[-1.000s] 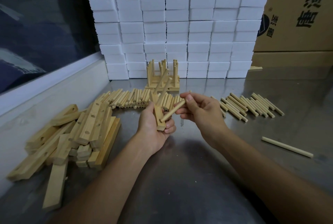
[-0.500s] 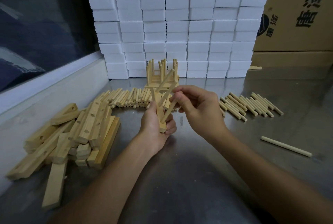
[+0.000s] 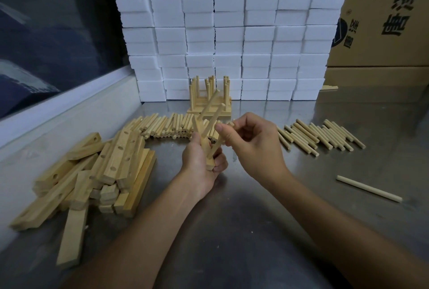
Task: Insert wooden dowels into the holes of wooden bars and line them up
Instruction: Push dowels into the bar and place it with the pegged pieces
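Tabletop: steel, white foam blocks stacked behind.
Left hand: grips wooden bar mid-scene, long axis near upright, two dowels seated, slanting up-right.
Right hand: pinches third dowel, tilted, lower end at bar.
Loose bars: piled left.
Loose dowels: rowed behind the hands.
Finished bars: by foam, dowels upright.

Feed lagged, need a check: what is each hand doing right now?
Left hand: grips the wooden bar, two dowels already in it.
Right hand: pinches a third dowel at the bar.
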Demonstrator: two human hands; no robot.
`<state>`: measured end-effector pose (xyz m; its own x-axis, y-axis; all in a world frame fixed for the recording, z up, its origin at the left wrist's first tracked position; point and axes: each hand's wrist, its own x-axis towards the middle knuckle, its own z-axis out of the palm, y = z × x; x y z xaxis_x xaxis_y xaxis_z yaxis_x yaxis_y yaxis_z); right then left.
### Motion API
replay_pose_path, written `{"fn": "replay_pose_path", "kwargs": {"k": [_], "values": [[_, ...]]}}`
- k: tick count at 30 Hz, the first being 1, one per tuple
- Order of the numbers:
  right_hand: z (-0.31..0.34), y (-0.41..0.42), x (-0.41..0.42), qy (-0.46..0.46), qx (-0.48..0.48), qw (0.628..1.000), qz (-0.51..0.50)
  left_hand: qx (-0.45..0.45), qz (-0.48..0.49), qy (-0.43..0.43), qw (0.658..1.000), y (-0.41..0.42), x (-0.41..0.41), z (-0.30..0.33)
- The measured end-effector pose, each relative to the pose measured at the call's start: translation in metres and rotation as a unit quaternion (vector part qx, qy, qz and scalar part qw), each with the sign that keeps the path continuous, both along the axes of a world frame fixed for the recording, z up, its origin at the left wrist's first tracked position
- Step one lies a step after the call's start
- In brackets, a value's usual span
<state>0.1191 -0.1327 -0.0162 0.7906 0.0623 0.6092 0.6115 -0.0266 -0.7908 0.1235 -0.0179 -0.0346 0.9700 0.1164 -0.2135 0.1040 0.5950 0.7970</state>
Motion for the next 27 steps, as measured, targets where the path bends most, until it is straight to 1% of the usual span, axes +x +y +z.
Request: {"fn": "replay_pose_path", "kwargs": {"k": [6,10,13,14,16,18,20,23,27], "values": [[-0.002,-0.002,0.001,0.010,0.001,1.000,0.006,-0.012,0.007,0.004,1.000,0.002,-0.001,0.000],[-0.003,-0.003,0.001,0.000,-0.032,0.999,0.015,-0.016,0.010,0.005,1.000,0.002,-0.001,0.000],[-0.004,-0.001,0.000,0.001,-0.026,1.000,0.009,-0.026,0.018,0.019,0.999,0.002,0.000,0.000],[-0.005,-0.001,0.000,0.005,-0.039,0.999,0.005,-0.034,0.019,0.025,0.999,0.002,0.000,0.001],[-0.011,0.000,0.001,0.024,-0.097,0.995,-0.009,-0.063,0.016,0.032,0.997,0.003,0.000,0.003],[-0.016,-0.001,0.001,0.067,-0.153,0.986,-0.014,-0.095,0.007,0.026,0.995,0.004,-0.001,0.004],[-0.019,-0.002,0.003,0.093,-0.188,0.977,-0.027,-0.108,0.007,0.022,0.994,0.003,-0.002,0.004],[-0.019,-0.006,0.010,0.103,-0.208,0.970,-0.072,-0.089,0.008,0.006,0.996,0.004,-0.001,0.003],[-0.019,-0.016,0.018,0.136,-0.197,0.968,-0.077,-0.057,0.003,-0.013,0.998,0.003,-0.002,0.003]]}}
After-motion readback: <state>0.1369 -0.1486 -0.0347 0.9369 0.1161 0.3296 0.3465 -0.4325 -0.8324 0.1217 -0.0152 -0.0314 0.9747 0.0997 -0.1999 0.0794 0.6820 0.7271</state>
